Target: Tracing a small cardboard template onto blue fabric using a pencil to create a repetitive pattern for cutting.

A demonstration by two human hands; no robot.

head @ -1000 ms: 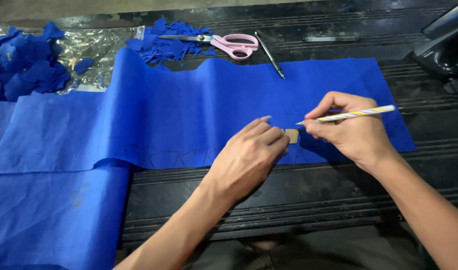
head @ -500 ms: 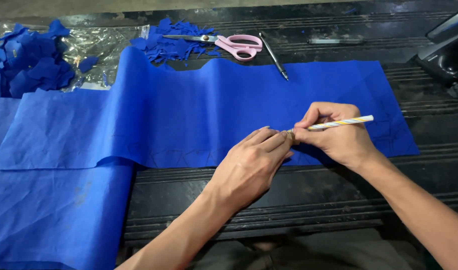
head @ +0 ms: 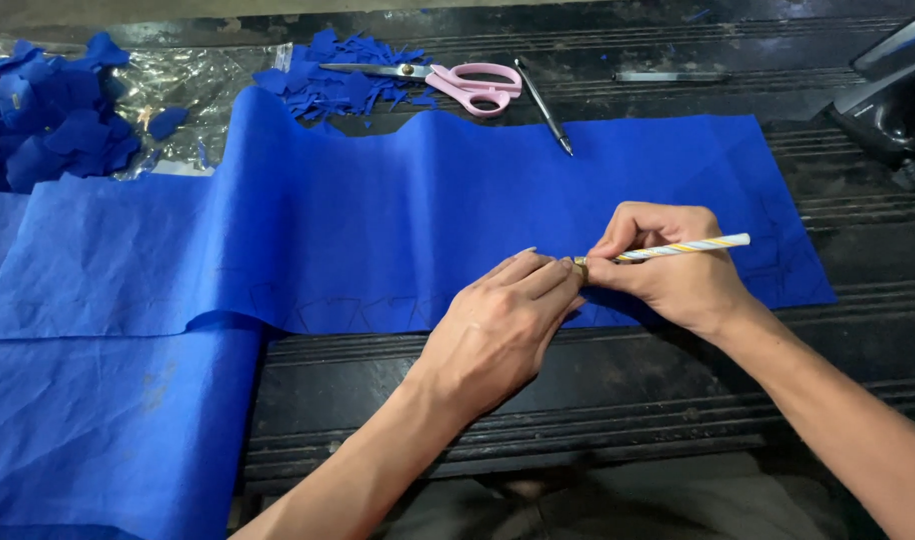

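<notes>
The right hand [head: 678,275] grips a striped pencil [head: 683,247], tip down by a small tan template barely showing under the left hand's [head: 498,330] pressing fingertips [head: 553,275], on the long blue fabric strip [head: 458,225] across the dark slatted desk [head: 618,390]. Best to pin the template flat, fabric smooth, and trace close around its edge.

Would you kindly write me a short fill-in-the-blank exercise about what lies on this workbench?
1. The right hand holds a striped ____.
2. The left hand presses on the long sheet of ____ fabric.
3. The scissors on the blue scraps have ____ handles.

Missing words: pencil; blue; pink
</notes>
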